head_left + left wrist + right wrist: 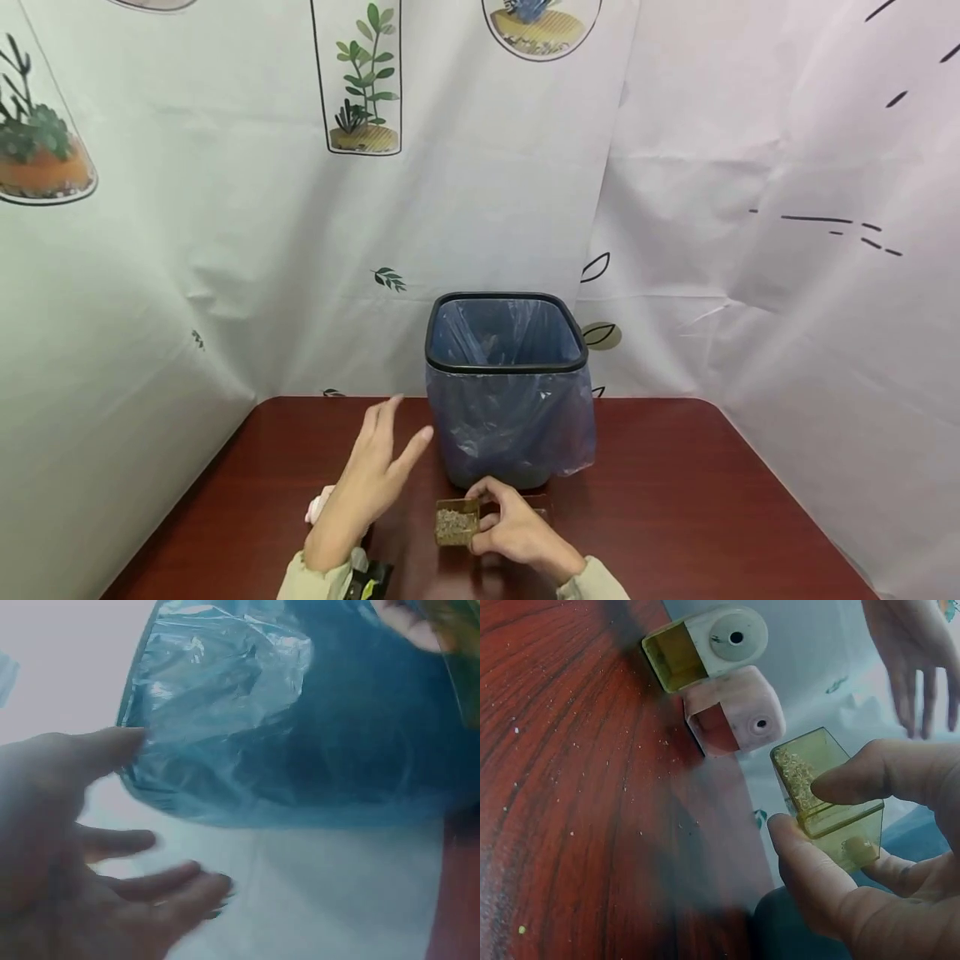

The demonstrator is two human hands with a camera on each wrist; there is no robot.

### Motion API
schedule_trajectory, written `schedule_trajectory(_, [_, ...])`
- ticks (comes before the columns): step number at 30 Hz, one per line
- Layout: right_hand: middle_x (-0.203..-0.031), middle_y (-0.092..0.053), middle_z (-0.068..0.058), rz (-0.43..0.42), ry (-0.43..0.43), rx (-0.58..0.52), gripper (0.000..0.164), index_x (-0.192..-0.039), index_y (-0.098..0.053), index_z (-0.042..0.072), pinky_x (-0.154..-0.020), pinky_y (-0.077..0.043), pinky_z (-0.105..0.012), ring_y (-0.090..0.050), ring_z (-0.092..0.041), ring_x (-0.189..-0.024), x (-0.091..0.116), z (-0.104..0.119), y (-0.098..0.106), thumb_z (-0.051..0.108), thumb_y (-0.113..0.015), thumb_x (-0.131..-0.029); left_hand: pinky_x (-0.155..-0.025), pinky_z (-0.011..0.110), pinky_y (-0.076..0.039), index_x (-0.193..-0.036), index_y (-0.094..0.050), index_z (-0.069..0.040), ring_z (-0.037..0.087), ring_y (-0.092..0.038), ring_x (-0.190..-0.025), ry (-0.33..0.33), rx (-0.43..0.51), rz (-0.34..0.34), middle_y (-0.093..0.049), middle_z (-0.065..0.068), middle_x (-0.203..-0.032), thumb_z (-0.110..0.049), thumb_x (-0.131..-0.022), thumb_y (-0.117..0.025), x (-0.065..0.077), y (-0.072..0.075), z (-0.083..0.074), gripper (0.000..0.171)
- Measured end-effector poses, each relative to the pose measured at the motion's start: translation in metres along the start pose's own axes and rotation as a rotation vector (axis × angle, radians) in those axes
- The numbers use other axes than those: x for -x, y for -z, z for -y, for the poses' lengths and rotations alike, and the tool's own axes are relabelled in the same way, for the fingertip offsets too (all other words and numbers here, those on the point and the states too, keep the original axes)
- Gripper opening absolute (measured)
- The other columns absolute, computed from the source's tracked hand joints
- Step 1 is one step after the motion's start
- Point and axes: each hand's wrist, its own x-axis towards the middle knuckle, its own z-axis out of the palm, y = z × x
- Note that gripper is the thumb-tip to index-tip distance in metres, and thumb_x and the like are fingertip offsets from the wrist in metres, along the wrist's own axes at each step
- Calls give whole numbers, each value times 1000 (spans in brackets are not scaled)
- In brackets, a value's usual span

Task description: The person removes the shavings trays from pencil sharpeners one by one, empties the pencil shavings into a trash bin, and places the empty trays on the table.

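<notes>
My right hand (pixel 517 529) pinches a small see-through yellow shavings drawer (pixel 799 780) between thumb and fingers. Pencil shavings (pixel 452 523) lie inside it. The drawer is held in front of the bin, over the table. Raised to the left of it, my left hand (pixel 371 479) has its fingers spread and holds nothing. In the left wrist view, that hand's thumb overlaps the edge of the blue-lined bin (pixel 225 750). Two pencil sharpeners appear in the right wrist view: a white one (pixel 739 637) with a yellow section and a pink one (pixel 761 701) with a red section.
The bin (pixel 510 425), with a black rim and a blue bag, stands at the table's back middle. A reddish see-through piece (pixel 540 505) lies by its base, behind my right hand. Fine specks dot the dark red table (pixel 697 500). Printed white cloth (pixel 300 250) hangs behind.
</notes>
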Motion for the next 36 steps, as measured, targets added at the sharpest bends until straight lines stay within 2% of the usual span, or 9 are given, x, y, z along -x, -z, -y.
schedule_trajectory(2, [-103,-50,-14,-6,-1,5,53,-111,-44,-4,-52,-44,-23,-59,-17,-66,0,0,0,-11,-59,-61,-98,47,-37,-142,-26,-12,29,-37,-126,-45,138,-39,-32,13,-137,-44,-89,-53,-11,-2,1,68])
schedule_trajectory(5, [-105,-48,-13,1,-6,13,52,-111,-44,-4,-52,-44,-23,-57,-14,-63,0,0,-2,-11,-59,-61,-100,42,-36,-143,-23,-17,25,-33,-129,-66,316,-89,-30,9,-140,-38,-90,-55,-27,-5,-1,65])
schedule_trajectory(10, [-105,-47,-13,-8,-24,17,51,-110,-44,-3,-53,-44,-24,-59,-15,-65,-1,1,-2,-10,-59,-61,-99,47,-35,-140,-33,-16,24,-34,-130,-139,458,-307,-35,9,-139,-26,-93,-52,-57,-18,-2,51])
schedule_trajectory(13, [-105,-45,-13,-24,-28,18,51,-109,-44,-3,-53,-44,-24,-59,-16,-66,-1,1,0,-10,-58,-61,-98,47,-37,-136,-41,-15,21,-36,-128,-220,466,-399,-38,7,-139,-21,-94,-52,-74,-27,-2,44])
schedule_trajectory(17, [-102,-47,-14,-23,-21,25,52,-110,-44,-4,-52,-44,-24,-59,-16,-65,-1,1,-1,-10,-57,-61,-97,43,-39,-128,-52,-17,16,-38,-127,-284,400,-415,-40,2,-138,-26,-95,-49,-89,-32,-5,34])
schedule_trajectory(21, [-103,-49,-14,-17,-13,26,52,-110,-44,-4,-52,-44,-24,-59,-15,-64,-2,2,-3,-11,-58,-61,-94,42,-41,-110,-64,-14,16,-42,-120,-326,363,-422,-49,2,-130,-27,-95,-47,-96,-35,-4,26])
schedule_trajectory(26, [-104,-47,-13,-29,-16,32,52,-111,-46,-2,-52,-43,-24,-56,-13,-61,-5,4,-4,-10,-59,-61,-92,44,-38,-100,-66,-12,20,-44,-119,-369,358,-462,-52,3,-128,-20,-96,-46,-98,-38,2,22])
schedule_trajectory(31, [-104,-48,-13,-36,-37,38,52,-111,-46,-2,-52,-44,-25,-57,-14,-62,-5,5,-3,-9,-59,-62,-94,45,-35,-96,-64,-11,18,-43,-122,-355,359,-490,-51,2,-130,-22,-96,-44,-97,-44,5,23])
schedule_trajectory(36, [-103,-49,-15,-56,-49,27,53,-113,-45,-2,-55,-44,-26,-58,-15,-66,-1,4,0,-8,-59,-61,-95,44,-35,-97,-62,-9,14,-40,-125,-329,338,-479,-50,1,-132,-28,-97,-41,-95,-49,3,29])
